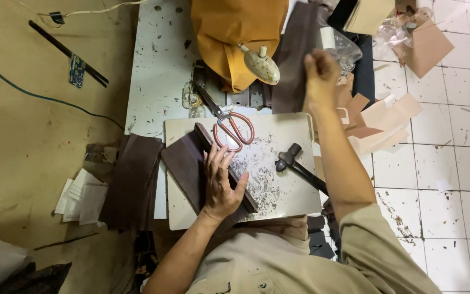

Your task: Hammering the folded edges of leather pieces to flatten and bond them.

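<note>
My left hand (220, 179) lies flat with spread fingers on a dark brown leather piece (186, 166) that rests on a pale, scratched work board (278, 158). My right hand (321, 73) is stretched far forward, its fingers closed on the edge of a long dark brown strip (295, 60) at the back of the table. Red-handled scissors (229, 125) lie on the board just beyond my left hand. A black hammer (295, 163) lies on the board's right part, near my right forearm.
A stack of dark brown pieces (134, 182) sits left of the board, with white paper slips (80, 196) beside it. An orange-brown bag (235, 32) and a cream lamp head (261, 64) stand at the back. Tan cardboard cutouts (382, 120) lie on the tiled floor at right.
</note>
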